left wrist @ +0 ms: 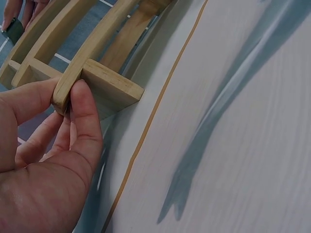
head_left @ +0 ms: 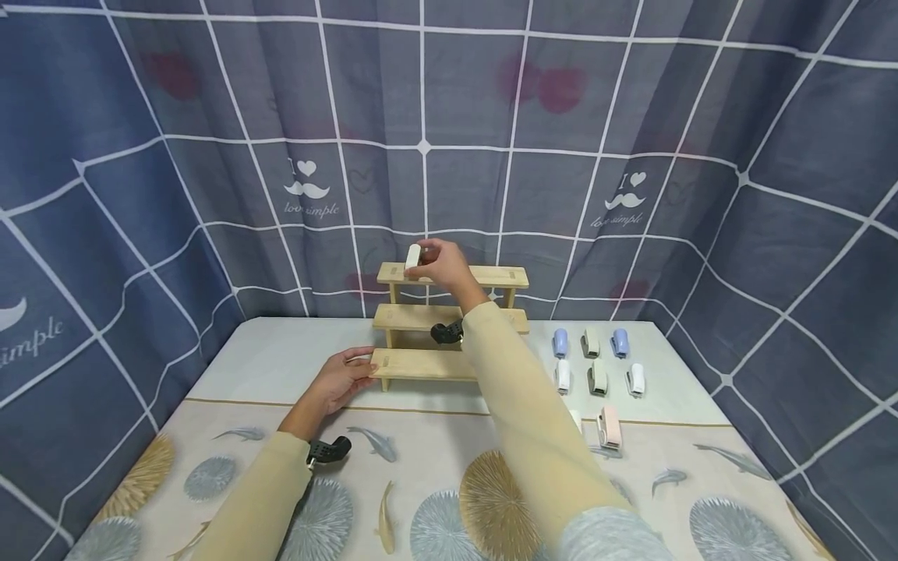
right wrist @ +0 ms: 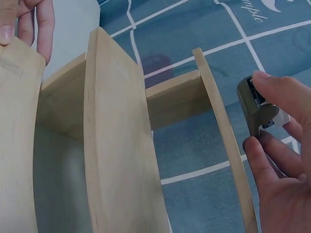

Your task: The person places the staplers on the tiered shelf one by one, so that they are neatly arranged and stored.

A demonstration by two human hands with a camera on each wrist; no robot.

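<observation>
A three-step wooden stand [head_left: 407, 315] is set up on the table in front of me. My left hand [head_left: 340, 382] pinches the left end of its lowest shelf [left wrist: 92, 43] between thumb and fingers. With thumb and fingertips, my right hand [head_left: 447, 265] holds a small pale stapler [head_left: 412, 256] at the top shelf, toward its left end. The right wrist view shows this stapler [right wrist: 251, 109] beside the top shelf's edge, looking olive-grey there. Whether it touches the shelf I cannot tell.
Right of the stand, small staplers stand in rows: blue ones [head_left: 560, 343], pale green ones [head_left: 598, 378] and white ones [head_left: 635, 379]. A pink stapler [head_left: 609, 428] is nearer, beside a white item partly behind my right sleeve. A checked curtain [head_left: 463, 187] hangs behind the stand.
</observation>
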